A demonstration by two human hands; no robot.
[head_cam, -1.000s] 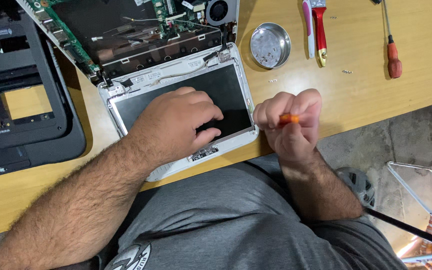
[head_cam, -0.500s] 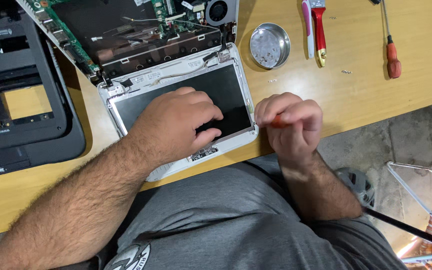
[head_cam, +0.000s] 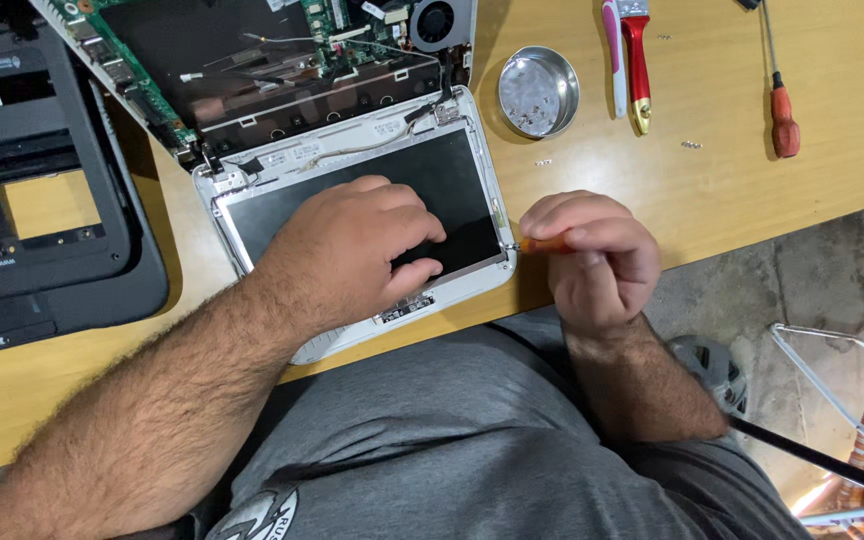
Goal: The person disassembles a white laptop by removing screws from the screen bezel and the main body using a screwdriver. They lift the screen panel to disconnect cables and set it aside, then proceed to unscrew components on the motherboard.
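1. A small white-framed laptop screen panel with a dark display (head_cam: 457, 185) is seen lying flat on the wooden tabletop (head_cam: 712, 200), at the table's near edge.
2. The left hand (head_cam: 352, 255) is laid palm-down on the dark display, fingers spread loosely and pressed against the glass; nothing is pinched by it.
3. The right hand (head_cam: 597, 255) is held just beside the panel's right edge, fingers curled shut around a small orange-handled screwdriver (head_cam: 544, 244).
4. The screwdriver's tip is pointed at the panel's lower right corner, where the white frame is met; the exact contact point cannot be told.
5. Beyond the panel's far edge, and joined to it at the hinges, an opened laptop base with green circuit board and a round black fan (head_cam: 282, 55) is seen.
6. To the right of the panel's far corner, a round shallow metal dish holding small screws (head_cam: 538, 92) is placed.
7. Further right of the panel, a red-handled brush (head_cam: 635, 60) and a red-handled screwdriver (head_cam: 782, 110) are laid on the table.
8. Left of the panel, a black plastic laptop casing (head_cam: 52, 230) is set.
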